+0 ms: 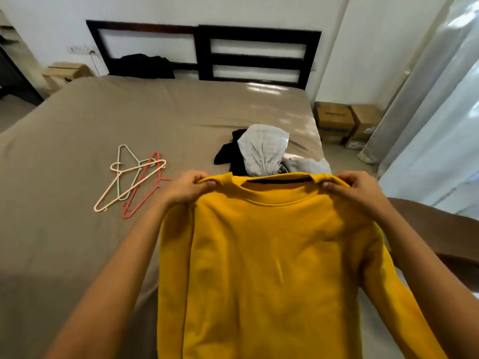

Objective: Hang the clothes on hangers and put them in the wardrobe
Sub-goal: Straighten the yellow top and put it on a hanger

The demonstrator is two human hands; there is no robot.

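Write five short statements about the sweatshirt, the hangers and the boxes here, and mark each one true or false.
1. The left hand and the right hand both grip the mustard-yellow sweatshirt at its shoulders. True.
2. The three thin plastic hangers lie to the right of the sweatshirt. False: they lie to its left, on the tan bedsheet.
3. A pile of black and pale grey clothes lies on the bed beyond the sweatshirt. True.
4. The brown cardboard boxes stand on the bed. False: they stand on the floor beside it.
5. One hand holds a hanger. False: no hand touches the hangers.
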